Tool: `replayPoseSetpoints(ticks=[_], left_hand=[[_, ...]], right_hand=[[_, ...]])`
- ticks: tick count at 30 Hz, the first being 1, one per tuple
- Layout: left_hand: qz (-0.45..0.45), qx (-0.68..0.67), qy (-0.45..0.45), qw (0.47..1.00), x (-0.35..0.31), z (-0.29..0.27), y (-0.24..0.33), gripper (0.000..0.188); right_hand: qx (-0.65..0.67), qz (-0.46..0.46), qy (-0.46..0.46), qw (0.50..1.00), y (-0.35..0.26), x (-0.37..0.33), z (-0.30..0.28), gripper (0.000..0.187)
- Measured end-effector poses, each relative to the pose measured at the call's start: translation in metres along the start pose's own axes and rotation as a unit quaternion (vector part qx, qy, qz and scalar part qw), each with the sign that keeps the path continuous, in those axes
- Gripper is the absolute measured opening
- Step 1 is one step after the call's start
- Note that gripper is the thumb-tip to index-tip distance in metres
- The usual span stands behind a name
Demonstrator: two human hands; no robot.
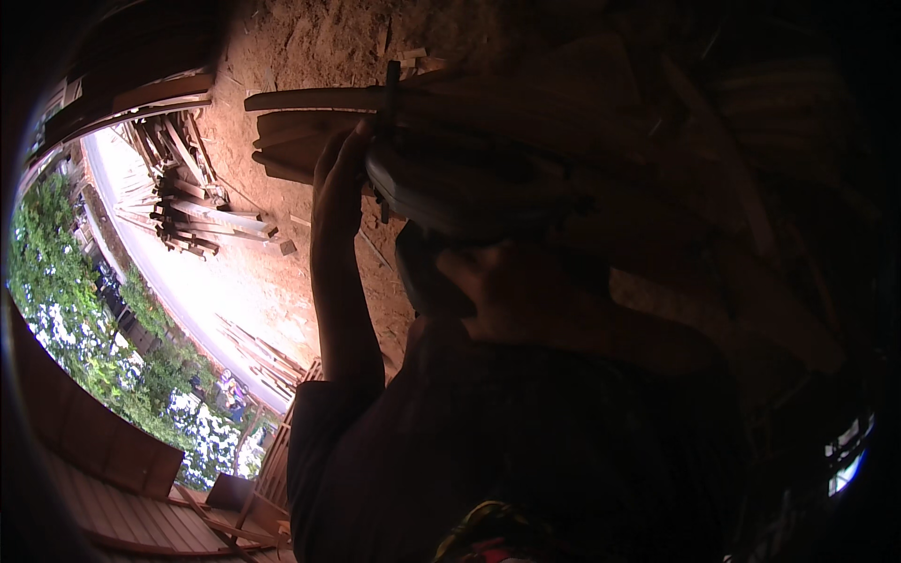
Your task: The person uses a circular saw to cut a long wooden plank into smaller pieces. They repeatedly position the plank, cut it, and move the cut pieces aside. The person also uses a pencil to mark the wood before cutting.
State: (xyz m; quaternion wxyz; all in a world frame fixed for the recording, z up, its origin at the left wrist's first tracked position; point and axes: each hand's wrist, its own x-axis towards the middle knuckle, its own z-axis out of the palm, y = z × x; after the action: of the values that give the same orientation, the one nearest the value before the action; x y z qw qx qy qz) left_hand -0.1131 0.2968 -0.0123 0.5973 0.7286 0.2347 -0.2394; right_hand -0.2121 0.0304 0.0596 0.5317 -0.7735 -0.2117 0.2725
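A dark, rounded machine [450,192], like a hand-held power tool, lies across the middle of the head view; deep shadow hides its exact kind. My left hand [345,158] is closed at its left end, beside some brown wooden boards [300,141]. Nearer my body, my right hand [493,277] is bent round a dark part of the same machine, with its fingers partly lost in shadow. A narrow strip of wood [314,99] runs along the far side of the boards. Close to my left fingers, a dark upright piece [391,89] crosses that strip.
Brown earth [282,47] spreads beyond the boards. Stacked timber offcuts [192,202] lie in bright light at the left, with long thin sticks [263,357] nearer. Slanting boards [723,150] show faintly at the right. Wooden panels [103,422] stand at the lower left.
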Motion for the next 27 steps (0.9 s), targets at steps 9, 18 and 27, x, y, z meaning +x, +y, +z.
replayPoseSetpoints(ticks=[9,18,27], left_hand=[[0.0,-0.009,0.013,1.0,-0.0044,0.0071,0.0075,0.055],[-0.008,-0.004,0.002,1.0,-0.0015,-0.0009,0.0037,0.054],[0.003,-0.019,0.009,1.0,-0.0036,0.0016,0.0065,0.052]], right_hand=[[-0.003,0.001,-0.004,1.0,-0.0003,0.0003,-0.0007,0.043],[-0.019,-0.019,-0.005,1.0,0.0074,0.0001,0.0057,0.061],[-0.018,-0.009,-0.029,0.999,0.0037,0.0034,0.0014,0.058]])
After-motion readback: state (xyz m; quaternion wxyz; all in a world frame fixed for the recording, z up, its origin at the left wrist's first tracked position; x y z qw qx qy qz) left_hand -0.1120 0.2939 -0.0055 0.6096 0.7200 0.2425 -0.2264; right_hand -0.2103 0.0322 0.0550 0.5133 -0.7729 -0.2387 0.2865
